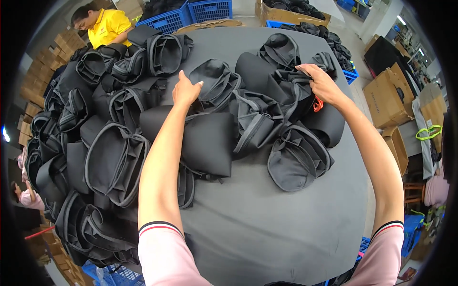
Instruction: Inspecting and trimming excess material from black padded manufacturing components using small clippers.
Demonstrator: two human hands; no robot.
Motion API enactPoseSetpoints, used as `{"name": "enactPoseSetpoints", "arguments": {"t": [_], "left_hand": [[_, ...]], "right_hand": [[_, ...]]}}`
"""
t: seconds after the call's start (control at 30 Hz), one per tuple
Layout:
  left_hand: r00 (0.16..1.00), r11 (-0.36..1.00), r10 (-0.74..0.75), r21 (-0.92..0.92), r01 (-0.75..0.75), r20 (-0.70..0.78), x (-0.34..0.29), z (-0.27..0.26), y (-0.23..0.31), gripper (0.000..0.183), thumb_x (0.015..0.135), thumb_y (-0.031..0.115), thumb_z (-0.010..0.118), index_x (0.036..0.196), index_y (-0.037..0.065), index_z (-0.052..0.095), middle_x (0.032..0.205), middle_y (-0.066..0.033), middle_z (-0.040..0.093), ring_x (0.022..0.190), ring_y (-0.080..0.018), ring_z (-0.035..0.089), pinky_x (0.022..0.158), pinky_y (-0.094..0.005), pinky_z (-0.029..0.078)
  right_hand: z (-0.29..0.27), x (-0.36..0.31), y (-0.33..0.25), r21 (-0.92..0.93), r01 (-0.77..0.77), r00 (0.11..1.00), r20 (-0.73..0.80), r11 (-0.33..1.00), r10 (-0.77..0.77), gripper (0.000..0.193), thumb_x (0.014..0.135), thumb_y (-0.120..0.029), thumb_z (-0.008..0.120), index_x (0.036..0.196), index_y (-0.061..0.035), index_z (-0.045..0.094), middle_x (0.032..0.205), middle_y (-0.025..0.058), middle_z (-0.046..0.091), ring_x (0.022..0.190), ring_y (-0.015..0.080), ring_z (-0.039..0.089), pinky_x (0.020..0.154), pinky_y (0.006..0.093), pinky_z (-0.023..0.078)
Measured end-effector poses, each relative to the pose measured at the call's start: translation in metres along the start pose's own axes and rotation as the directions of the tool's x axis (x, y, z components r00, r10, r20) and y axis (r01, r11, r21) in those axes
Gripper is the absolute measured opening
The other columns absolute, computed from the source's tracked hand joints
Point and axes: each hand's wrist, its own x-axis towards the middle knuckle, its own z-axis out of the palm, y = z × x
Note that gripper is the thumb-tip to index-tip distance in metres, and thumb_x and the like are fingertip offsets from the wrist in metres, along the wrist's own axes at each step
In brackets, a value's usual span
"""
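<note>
My left hand (187, 89) reaches over the table with thumb and index finger apart and holds nothing. Just right of it lies an unzipped black fabric bag (213, 86). My right hand (318, 81) is closed, its fingertips pinching the edge of a black bag (291, 88) in the right-hand group. An orange-red piece (318, 104) hangs below that hand; its kind is unclear. Another black bag (300, 159) lies gaping nearer to me, and a smooth black bag (208, 143) rests by my left forearm.
A grey-covered table (276, 229) bears a heap of black bags (117, 162) along its left side. Across the far left corner, a person in yellow (109, 28) bends over bags. Blue crates (210, 10) stand behind the table; cardboard boxes (389, 97) are at the right.
</note>
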Motion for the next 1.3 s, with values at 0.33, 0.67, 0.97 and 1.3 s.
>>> {"name": "enactPoseSetpoints", "arguments": {"t": [0.33,0.67,0.97,1.3], "left_hand": [[0.971,0.97,0.23,0.067,-0.234,0.072,-0.086,-0.007,0.055,0.077,0.075,0.022,0.063,0.139,0.003,0.024,0.106,-0.0291,0.056,0.097,-0.0427,0.058,0.087,-0.0457,0.047],[0.979,0.986,0.139,-0.111,-0.123,0.152,-0.23,-0.031,0.086,0.075,0.077,0.025,0.066,0.139,0.008,0.027,0.106,-0.0308,0.053,0.094,-0.0477,0.056,0.084,-0.0487,0.046],[0.851,0.892,0.273,-0.448,-0.049,0.45,-0.287,-0.051,0.077,0.041,0.085,0.033,0.059,0.109,0.001,0.06,0.104,-0.0197,0.063,0.095,-0.0339,0.061,0.082,-0.042,0.048],[0.962,0.851,0.268,0.453,-0.265,0.059,-0.172,-0.04,0.016,0.074,0.069,0.009,0.071,0.134,0.011,0.037,0.145,-0.0153,0.025,0.135,-0.0344,0.021,0.104,-0.0556,0.023]], "right_hand": [[-0.004,-0.043,-0.041,-0.007,0.095,0.993,0.068,0.995,-0.094,0.054,0.067,0.014,0.04,0.115,-0.006,0.055,0.11,0.0113,0.055,0.11,0.0309,0.046,0.097,0.0373,0.036],[-0.043,-0.144,-0.113,-0.065,0.138,0.988,0.073,0.988,-0.134,0.045,0.066,0.011,0.048,0.106,-0.006,0.057,0.114,0.0073,0.054,0.114,0.0293,0.045,0.091,0.0386,0.037],[-0.065,-0.192,-0.16,-0.12,0.28,0.923,0.305,0.952,-0.233,0.034,0.069,-0.003,0.056,0.102,-0.0082,0.06,0.108,0.0044,0.056,0.11,0.0246,0.048,0.089,0.0397,0.036],[-0.083,-0.104,-0.096,0.219,0.109,0.984,0.117,0.97,-0.137,0.036,0.076,0.008,0.049,0.108,-0.0055,0.057,0.118,0.01,0.054,0.115,0.028,0.047,0.099,0.0381,0.037]]}}
